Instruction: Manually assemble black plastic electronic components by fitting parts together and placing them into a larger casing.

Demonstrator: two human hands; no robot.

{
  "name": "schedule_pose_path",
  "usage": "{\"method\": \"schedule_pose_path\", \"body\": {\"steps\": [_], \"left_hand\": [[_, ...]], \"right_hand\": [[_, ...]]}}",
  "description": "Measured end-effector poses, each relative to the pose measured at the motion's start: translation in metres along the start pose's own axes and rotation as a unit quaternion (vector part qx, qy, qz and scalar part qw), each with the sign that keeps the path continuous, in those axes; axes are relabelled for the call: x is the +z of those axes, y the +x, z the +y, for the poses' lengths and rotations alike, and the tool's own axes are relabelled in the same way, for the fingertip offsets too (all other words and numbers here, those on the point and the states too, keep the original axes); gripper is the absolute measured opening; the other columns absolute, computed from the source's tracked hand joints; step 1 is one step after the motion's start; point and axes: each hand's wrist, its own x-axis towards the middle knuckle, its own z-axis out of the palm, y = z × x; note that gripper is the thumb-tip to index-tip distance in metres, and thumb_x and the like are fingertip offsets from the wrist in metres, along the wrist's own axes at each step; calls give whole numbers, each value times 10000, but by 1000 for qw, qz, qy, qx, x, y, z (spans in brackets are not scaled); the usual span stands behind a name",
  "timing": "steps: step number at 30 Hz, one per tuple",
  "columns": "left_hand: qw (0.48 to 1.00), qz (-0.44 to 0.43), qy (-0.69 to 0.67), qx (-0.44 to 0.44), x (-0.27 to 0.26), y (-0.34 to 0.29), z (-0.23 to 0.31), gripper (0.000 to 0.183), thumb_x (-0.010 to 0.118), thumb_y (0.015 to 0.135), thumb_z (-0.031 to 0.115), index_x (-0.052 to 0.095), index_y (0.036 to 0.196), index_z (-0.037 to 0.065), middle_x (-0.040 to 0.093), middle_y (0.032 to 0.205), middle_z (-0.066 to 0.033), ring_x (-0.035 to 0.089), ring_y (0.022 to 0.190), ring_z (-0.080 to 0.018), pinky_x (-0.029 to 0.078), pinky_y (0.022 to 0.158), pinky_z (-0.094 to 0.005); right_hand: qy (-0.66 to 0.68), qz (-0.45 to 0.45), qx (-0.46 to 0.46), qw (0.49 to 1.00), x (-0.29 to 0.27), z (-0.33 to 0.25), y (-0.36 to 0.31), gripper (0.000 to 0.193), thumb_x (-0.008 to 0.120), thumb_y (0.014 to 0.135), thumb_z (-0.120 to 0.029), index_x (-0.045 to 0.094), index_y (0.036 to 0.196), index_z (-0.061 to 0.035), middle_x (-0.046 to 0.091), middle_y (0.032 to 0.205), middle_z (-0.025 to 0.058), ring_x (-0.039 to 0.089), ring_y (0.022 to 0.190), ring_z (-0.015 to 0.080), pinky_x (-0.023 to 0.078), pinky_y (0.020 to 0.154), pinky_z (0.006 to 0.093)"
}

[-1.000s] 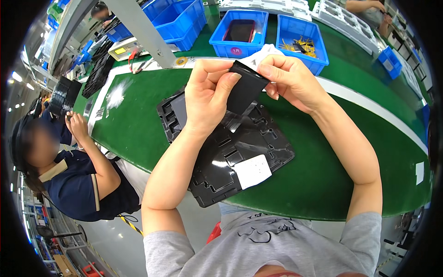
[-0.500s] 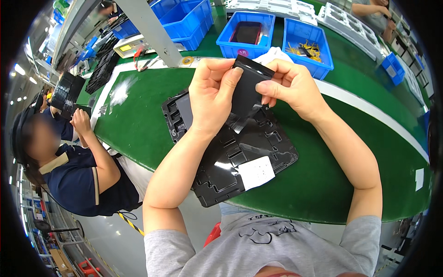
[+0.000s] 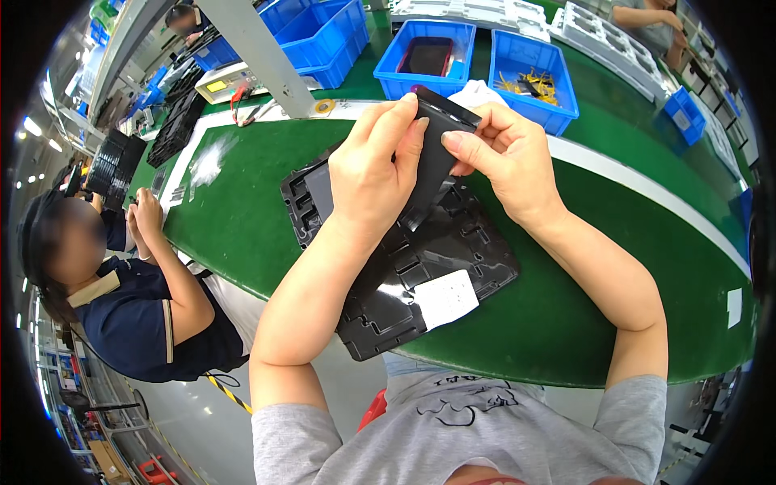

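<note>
A flat black panel, glossy along its top edge and shaped like a phone screen, is held tilted above the bench. My left hand pinches its left side, with fingertips up by the top corner. On the opposite side, my right hand grips the edge between thumb and curled fingers. Clear film seems to hang near the panel's lower end. Beneath my hands lies a black moulded plastic tray with shaped recesses, and a dark flat piece rests in its left part. A white paper sits on the tray's near side.
Behind my hands stand a blue bin with a dark red-edged device and another blue bin with yellow pieces. A grey post rises beside a bench meter. At left sits a co-worker. White trays lie farther back.
My left fingers have shifted up to the panel's top corner, and the panel has turned more edge-on. My right thumb has slid slightly left across it. The co-worker's hands have moved slightly.
</note>
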Motion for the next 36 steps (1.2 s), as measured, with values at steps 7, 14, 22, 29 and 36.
{"method": "schedule_pose_path", "body": {"steps": [7,14,22,29,36], "left_hand": [[993,-21,103,45,-1,1,10,235,685,785,44,653,1018,44,647,959,-114,658,756,-233,530,643,-302],[960,60,-226,-155,3,-3,7,246,721,783,82,631,1005,26,568,1122,-101,657,752,-155,531,598,-266],[822,-113,-460,-315,-4,-7,-13,162,634,887,95,609,991,-27,649,897,-53,590,797,-78,490,722,-221],[862,-114,-411,-275,-5,-8,-11,117,655,864,70,605,927,-15,640,835,-35,575,741,-65,476,656,-213],[923,-96,-313,-205,-4,-9,-12,86,673,833,49,607,866,5,631,754,-32,562,684,-85,460,632,-243]], "right_hand": [[6,22,-17,1000,3,0,0,171,692,820,-98,556,792,3,600,708,28,586,602,69,492,547,205],[-28,33,-51,998,-3,1,6,195,709,800,-101,547,757,-1,548,666,3,568,592,64,466,535,201],[-118,-9,-50,992,-10,2,7,202,718,777,-108,540,739,-22,551,757,19,500,606,43,398,544,195],[21,-122,-12,992,-32,-4,24,346,589,910,-339,630,940,4,602,839,32,543,653,89,455,632,238],[-41,-102,-11,994,-30,-8,21,246,680,857,-259,637,834,-18,579,771,7,534,633,67,446,592,216]]}}
